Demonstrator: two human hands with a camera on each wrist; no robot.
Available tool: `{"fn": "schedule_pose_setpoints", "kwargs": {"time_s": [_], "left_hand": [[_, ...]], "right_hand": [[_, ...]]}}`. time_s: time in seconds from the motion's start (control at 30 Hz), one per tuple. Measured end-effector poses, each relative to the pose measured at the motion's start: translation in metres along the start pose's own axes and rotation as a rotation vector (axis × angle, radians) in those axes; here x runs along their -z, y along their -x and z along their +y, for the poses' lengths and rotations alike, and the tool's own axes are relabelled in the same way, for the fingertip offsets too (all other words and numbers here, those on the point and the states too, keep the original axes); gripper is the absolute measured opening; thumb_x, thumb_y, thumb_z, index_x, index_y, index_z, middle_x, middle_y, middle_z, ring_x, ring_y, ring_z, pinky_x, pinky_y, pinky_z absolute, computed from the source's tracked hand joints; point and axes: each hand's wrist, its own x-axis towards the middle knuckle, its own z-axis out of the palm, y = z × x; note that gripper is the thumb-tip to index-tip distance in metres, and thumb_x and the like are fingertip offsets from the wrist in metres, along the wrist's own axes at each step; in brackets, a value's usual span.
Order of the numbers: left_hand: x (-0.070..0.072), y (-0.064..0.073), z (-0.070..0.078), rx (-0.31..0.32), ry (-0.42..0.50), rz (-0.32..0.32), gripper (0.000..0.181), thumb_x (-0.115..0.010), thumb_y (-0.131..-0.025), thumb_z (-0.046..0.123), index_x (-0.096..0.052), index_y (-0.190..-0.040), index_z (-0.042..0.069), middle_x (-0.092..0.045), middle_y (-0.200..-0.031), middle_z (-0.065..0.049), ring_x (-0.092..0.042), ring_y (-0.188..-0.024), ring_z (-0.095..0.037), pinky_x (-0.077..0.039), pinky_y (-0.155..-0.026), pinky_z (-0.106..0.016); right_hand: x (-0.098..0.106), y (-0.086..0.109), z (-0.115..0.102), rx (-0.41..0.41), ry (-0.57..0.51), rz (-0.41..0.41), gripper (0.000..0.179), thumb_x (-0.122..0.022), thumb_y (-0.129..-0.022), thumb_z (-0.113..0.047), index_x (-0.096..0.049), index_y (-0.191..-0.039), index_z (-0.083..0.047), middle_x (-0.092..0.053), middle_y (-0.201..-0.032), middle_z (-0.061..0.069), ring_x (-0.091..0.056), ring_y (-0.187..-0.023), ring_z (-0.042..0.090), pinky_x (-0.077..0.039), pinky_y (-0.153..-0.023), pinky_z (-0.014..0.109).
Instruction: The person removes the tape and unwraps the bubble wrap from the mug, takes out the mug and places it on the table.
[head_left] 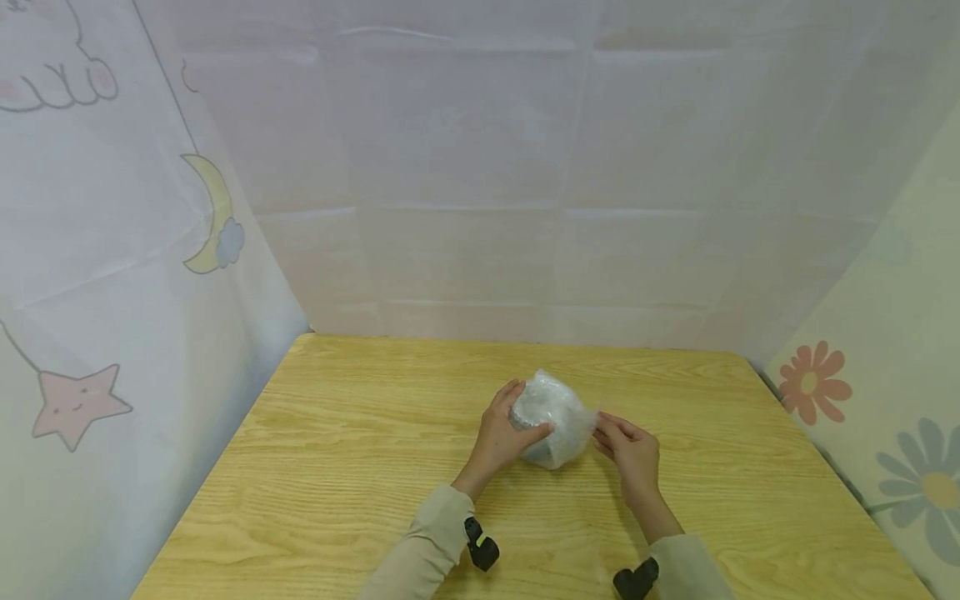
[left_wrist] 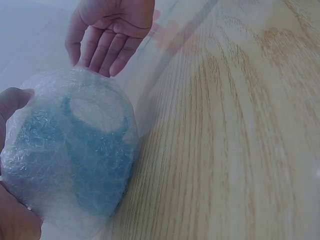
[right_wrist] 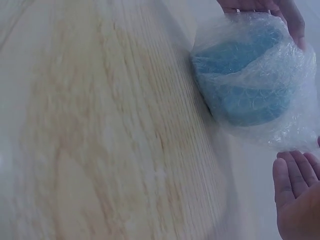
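Observation:
A rounded bundle of clear bubble wrap stands on the table, and a blue object shows through its layers. The wrap blurs what kind of thing the blue object is. My left hand grips the bundle from the left, thumb across the near side and fingers at the far side. On the right, my right hand pinches the loose outer edge of the bubble wrap between thumb and fingers. In the left wrist view, the fingers of that right hand reach down to the top of the wrap.
The wood-grain table extends on all sides of the bundle. A pale hanging sheet rises behind it. Printed sheets flank the table, one with a star and moon on the left, one with flowers on the right.

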Motion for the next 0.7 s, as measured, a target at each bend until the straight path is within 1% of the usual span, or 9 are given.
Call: {"fn": "schedule_pose_setpoints", "kwargs": {"time_s": [0.1, 0.17, 0.23, 0.33, 0.4, 0.5, 0.57, 0.7], "left_hand": [[0.0001, 0.0, 0.0005, 0.0, -0.003, -0.001, 0.081, -0.081, -0.08, 0.035, -0.043, -0.146, 0.005, -0.035, -0.151, -0.007, -0.034, -0.136, -0.032, -0.035, -0.106, -0.05], [0.0002, -0.0002, 0.0009, 0.0, -0.01, -0.001, 0.081, -0.081, -0.08, 0.035, -0.043, -0.146, 0.005, -0.036, -0.151, -0.007, -0.035, -0.136, -0.032, -0.035, -0.106, -0.05], [0.0003, -0.0003, 0.0014, -0.001, -0.017, 0.001, 0.081, -0.081, -0.08, 0.034, -0.043, -0.145, 0.005, -0.036, -0.151, -0.007, -0.035, -0.136, -0.032, -0.035, -0.106, -0.05], [0.0005, -0.0006, 0.0018, -0.004, -0.03, 0.003, 0.08, -0.081, -0.08, 0.034, -0.044, -0.145, 0.005, -0.037, -0.15, -0.008, -0.036, -0.135, -0.032, -0.035, -0.106, -0.049], [0.0005, -0.0008, 0.0018, -0.008, -0.036, 0.006, 0.08, -0.081, -0.08, 0.034, -0.045, -0.145, 0.005, -0.038, -0.15, -0.008, -0.036, -0.135, -0.032, -0.035, -0.106, -0.049], [0.0004, -0.001, 0.0015, -0.012, -0.042, 0.007, 0.08, -0.081, -0.08, 0.034, -0.045, -0.144, 0.005, -0.038, -0.15, -0.008, -0.037, -0.135, -0.032, -0.035, -0.106, -0.049], [0.0003, -0.0011, 0.001, -0.013, -0.044, 0.008, 0.08, -0.081, -0.08, 0.035, -0.045, -0.144, 0.005, -0.038, -0.15, -0.008, -0.037, -0.135, -0.032, -0.035, -0.106, -0.049], [0.0002, -0.0012, 0.0005, -0.009, -0.039, 0.007, 0.08, -0.081, -0.08, 0.035, -0.045, -0.145, 0.005, -0.038, -0.15, -0.007, -0.036, -0.135, -0.031, -0.035, -0.106, -0.049]], "right_hand": [[0.0008, -0.0011, 0.0011, -0.037, -0.056, 0.0, 0.041, -0.065, -0.095, -0.014, -0.057, -0.124, 0.013, -0.073, -0.092, 0.001, -0.07, -0.087, 0.014, -0.053, -0.083, 0.034], [0.0012, -0.0014, 0.0016, -0.065, -0.102, 0.006, 0.036, -0.064, -0.095, -0.014, -0.06, -0.121, 0.01, -0.073, -0.089, 0.001, -0.07, -0.086, 0.015, -0.053, -0.084, 0.034], [0.0017, -0.0013, 0.0018, -0.086, -0.135, 0.009, 0.026, -0.062, -0.096, -0.013, -0.065, -0.115, 0.004, -0.073, -0.088, 0.0, -0.07, -0.086, 0.015, -0.052, -0.085, 0.034], [0.0023, -0.0004, 0.0018, -0.103, -0.181, 0.013, 0.012, -0.061, -0.097, -0.011, -0.07, -0.101, -0.005, -0.073, -0.086, 0.0, -0.071, -0.085, 0.015, -0.051, -0.085, 0.035], [0.0028, 0.0001, 0.0021, -0.1, -0.204, 0.009, 0.012, -0.059, -0.097, -0.009, -0.071, -0.095, -0.007, -0.073, -0.086, 0.002, -0.071, -0.085, 0.016, -0.051, -0.085, 0.035], [0.0039, 0.0005, 0.0026, -0.106, -0.237, 0.003, 0.014, -0.059, -0.097, -0.009, -0.072, -0.092, -0.008, -0.073, -0.087, 0.004, -0.071, -0.085, 0.018, -0.051, -0.085, 0.035], [0.0048, 0.0003, 0.0029, -0.129, -0.252, 0.002, 0.014, -0.06, -0.097, -0.011, -0.073, -0.093, -0.008, -0.073, -0.087, 0.004, -0.071, -0.085, 0.017, -0.051, -0.085, 0.035], [0.0065, -0.0013, 0.0036, -0.208, -0.299, 0.006, 0.012, -0.063, -0.096, -0.016, -0.073, -0.092, -0.01, -0.073, -0.087, 0.003, -0.071, -0.085, 0.015, -0.052, -0.085, 0.031]]}}
